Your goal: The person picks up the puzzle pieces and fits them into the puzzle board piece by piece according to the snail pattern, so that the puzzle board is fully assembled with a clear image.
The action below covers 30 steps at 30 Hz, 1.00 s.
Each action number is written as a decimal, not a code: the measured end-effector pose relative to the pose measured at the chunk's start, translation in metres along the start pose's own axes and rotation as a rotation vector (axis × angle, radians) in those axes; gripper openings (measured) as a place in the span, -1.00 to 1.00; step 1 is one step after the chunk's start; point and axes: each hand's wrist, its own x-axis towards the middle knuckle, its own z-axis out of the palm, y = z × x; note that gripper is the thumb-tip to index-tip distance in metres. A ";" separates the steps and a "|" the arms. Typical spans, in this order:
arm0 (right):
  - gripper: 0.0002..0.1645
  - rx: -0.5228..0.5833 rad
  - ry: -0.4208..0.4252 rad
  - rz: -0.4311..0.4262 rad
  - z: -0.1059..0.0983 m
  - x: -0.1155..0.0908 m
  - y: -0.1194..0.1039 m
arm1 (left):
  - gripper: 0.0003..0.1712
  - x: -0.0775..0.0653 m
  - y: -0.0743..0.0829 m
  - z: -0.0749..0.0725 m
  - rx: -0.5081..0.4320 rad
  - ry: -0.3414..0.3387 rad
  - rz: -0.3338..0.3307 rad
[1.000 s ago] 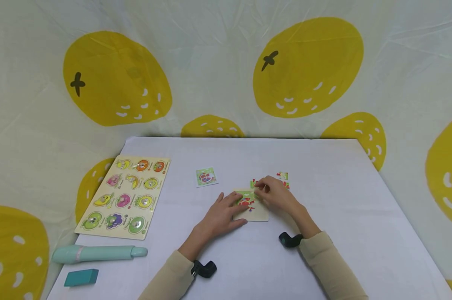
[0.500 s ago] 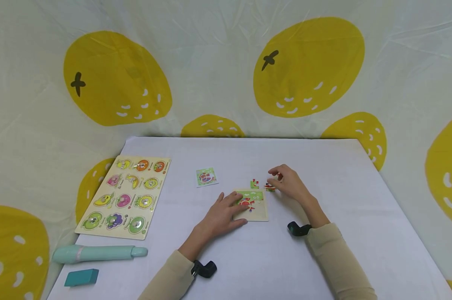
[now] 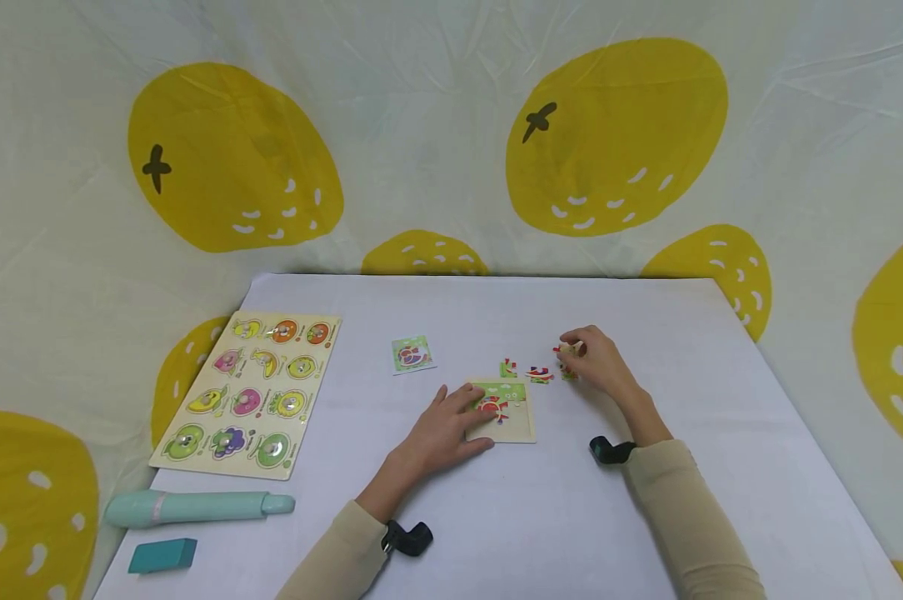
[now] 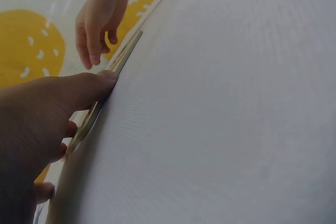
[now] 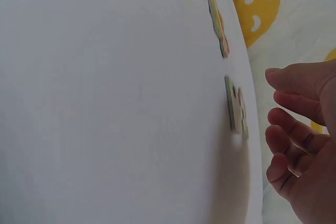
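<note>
1. My left hand (image 3: 436, 433) is resting on a small wooden puzzle tray (image 3: 522, 428) at mid-desk, its fingers lying nearly straight and spread across the tray's left part, the thumb touching the rim in the left wrist view.
2. The tray is showing a green printed strip (image 3: 510, 390) along its far side, a red patch (image 3: 501, 406) beside my fingertips and pale wood at its near right.
3. My right hand (image 3: 600, 364) is hovering by the loose pieces beyond the tray's far right corner, thumb and forefinger standing apart, other fingers loosely bent; they are holding nothing, and the right wrist view is showing a gap.
4. One loose piece (image 3: 508, 367) is lying just past the tray, a second piece (image 3: 539, 375) is lying right of it, and the nearest pieces (image 5: 234, 111) are sitting partly hidden by my right hand.
5. A picture card (image 3: 412, 354) is lying farther left; a fruit board (image 3: 255, 379), mint-green tube (image 3: 204, 507) and teal block (image 3: 162, 556) are occupying the left of the white desk (image 3: 684, 375).
</note>
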 end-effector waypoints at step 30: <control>-0.60 -0.033 -0.057 0.046 -0.006 0.007 0.027 | -0.46 -0.001 -0.002 0.004 -0.010 0.008 -0.006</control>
